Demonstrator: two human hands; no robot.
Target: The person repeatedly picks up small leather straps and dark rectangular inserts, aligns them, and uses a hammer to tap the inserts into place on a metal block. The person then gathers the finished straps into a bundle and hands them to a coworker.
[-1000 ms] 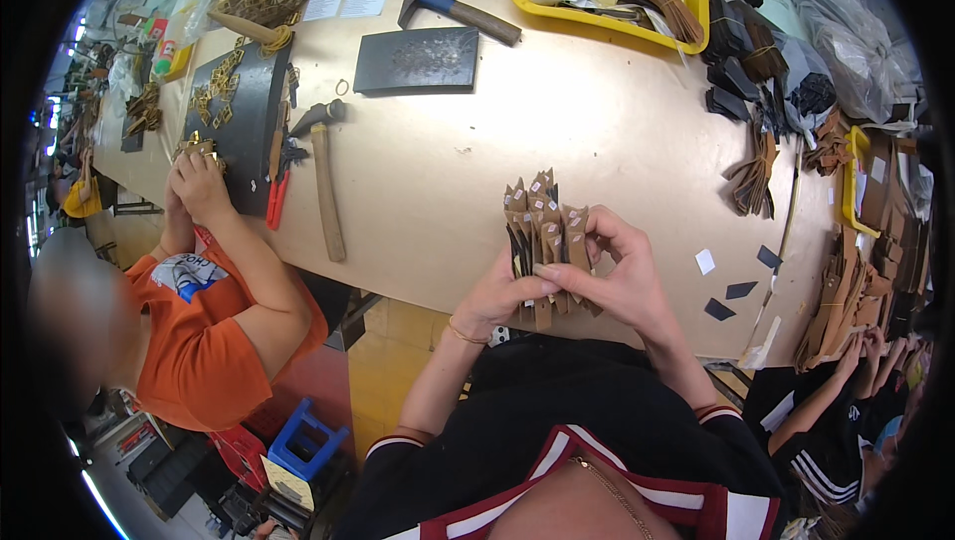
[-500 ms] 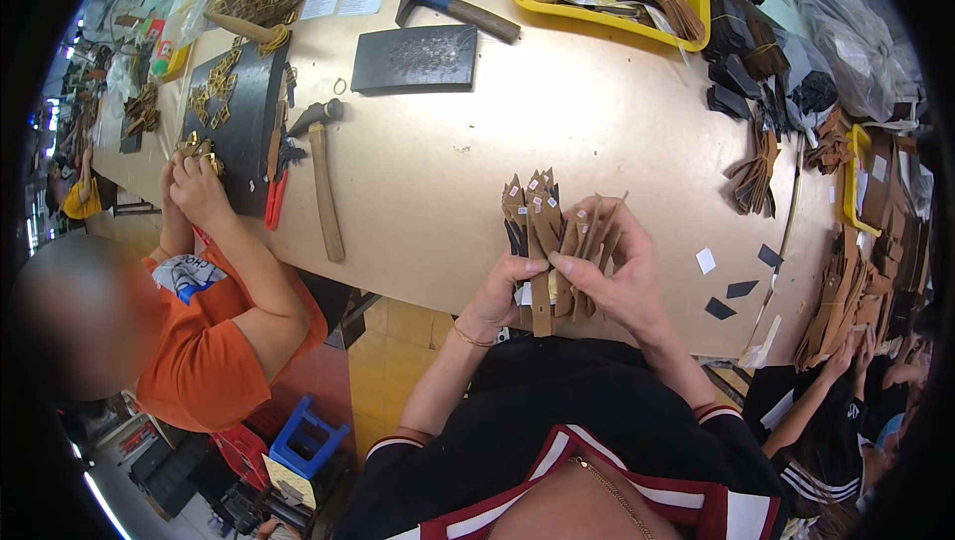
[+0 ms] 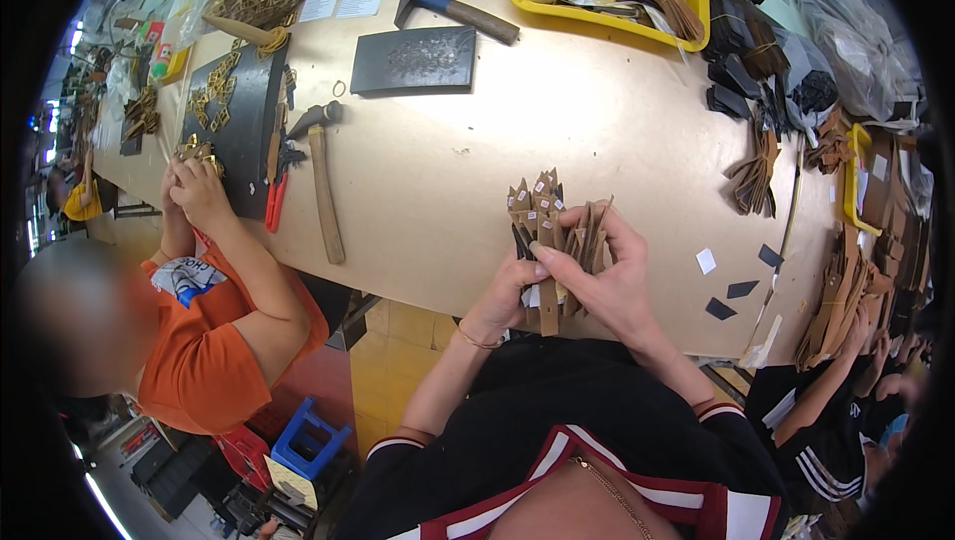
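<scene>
Both my hands grip a bundle of brown leather strips (image 3: 549, 309) just above the table's near edge. Pointed tips stick up from the bundle, several with small white stickers on them. My left hand (image 3: 505, 293) is wrapped round the left side and lower part of the strips, next to some darker pieces. On the right side, my right hand (image 3: 619, 279) holds a fan of strips between its fingers and lays its thumb across the front of the bundle. The palm sides of both hands are hidden.
Ahead lie a black slab (image 3: 414, 61), a blue-necked hammer (image 3: 458, 13) and a wooden-handled hammer (image 3: 326, 192). A yellow tray (image 3: 696, 38) stands at the far side. Dark leather scraps (image 3: 741, 289) lie on the right. At left, a person in orange (image 3: 224, 341) handles gold-coloured metal pieces.
My right thumb has shifted left and up across the strips. The strips in my right hand sit closer together, and more stickered tips show. The bundle has barely moved.
</scene>
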